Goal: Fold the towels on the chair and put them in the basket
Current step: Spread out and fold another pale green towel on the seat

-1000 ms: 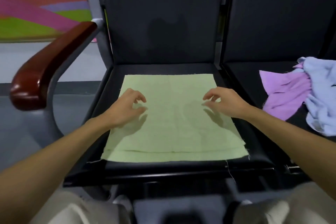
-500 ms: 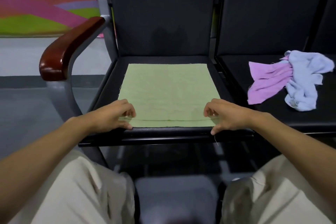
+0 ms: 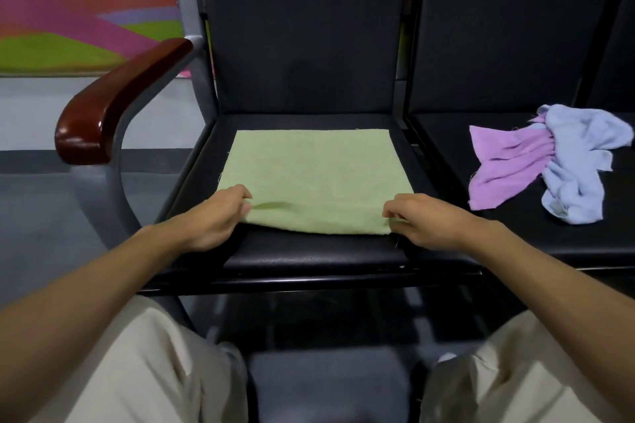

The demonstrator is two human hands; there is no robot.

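One green towel [image 3: 316, 175] was pinched at its near corners by our left hand [image 3: 216, 216] and right hand [image 3: 426, 221], while two crumpled towels [image 3: 563, 161] at 3 o'clock lay unfolded.

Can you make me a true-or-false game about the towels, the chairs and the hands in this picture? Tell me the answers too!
1. The left hand and the right hand both pinch the near edge of the light green cloth towel. True.
2. The green towel lies on the floor. False: it lies on the black padded chair seat.
3. The purple cloth towel and the light blue cloth towel are neatly folded. False: they lie crumpled together on the neighbouring seat.
4. The glossy brown wooden armrest is left of the green towel. True.
5. A basket stands beside the towels. False: no basket is in view.
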